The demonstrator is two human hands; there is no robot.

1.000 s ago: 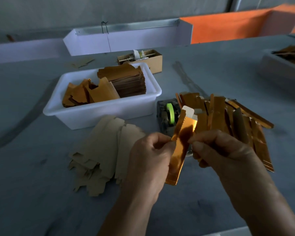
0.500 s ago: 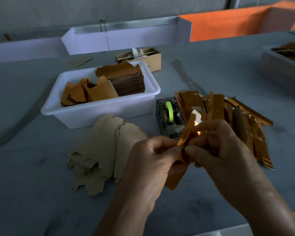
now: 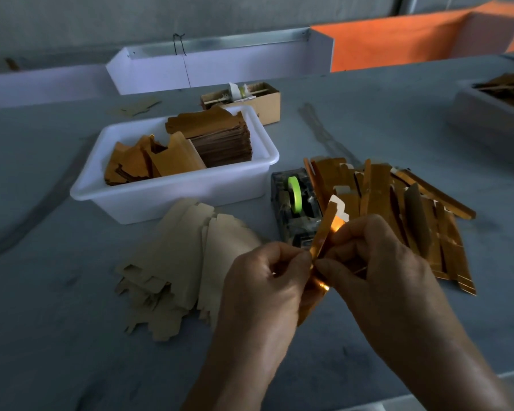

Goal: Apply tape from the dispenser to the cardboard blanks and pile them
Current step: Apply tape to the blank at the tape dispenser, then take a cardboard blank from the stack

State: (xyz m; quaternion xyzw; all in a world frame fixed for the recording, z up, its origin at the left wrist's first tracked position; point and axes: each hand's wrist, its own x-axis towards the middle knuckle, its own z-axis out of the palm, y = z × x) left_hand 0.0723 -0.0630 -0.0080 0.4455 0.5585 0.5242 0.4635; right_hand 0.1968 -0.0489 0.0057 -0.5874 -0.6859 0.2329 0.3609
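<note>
Both hands meet above the near part of the grey table (image 3: 57,336), pinching one gold blank (image 3: 324,229) between them. Left hand (image 3: 264,289): fingers curled, thumb and forefinger closed on the blank's left edge. Right hand (image 3: 377,262): fingers curled, tips pressed on the right edge; hands almost touch at the pinch. Blank stands near upright, folded narrow, white tab at top, lower end hidden behind left hand.

Tape dispenser (image 3: 294,209) sits just behind the held blank, green roll (image 3: 295,194) upright in it. Its left side is near the white tub (image 3: 172,197); its right side touches or nearly touches the gold pile (image 3: 398,203), which fans out to the right, long strips overlapping, outer edge ragged.

Tub holds a brown stack and loose gold pieces. Plain tan blanks (image 3: 178,262) lie flat in front of the tub, left of the left hand, near edge jagged.

Small cardboard box (image 3: 250,99) behind tub. Bare table runs wide on the far left and near the front edge; second tray (image 3: 487,114) at far right, partly cut off
</note>
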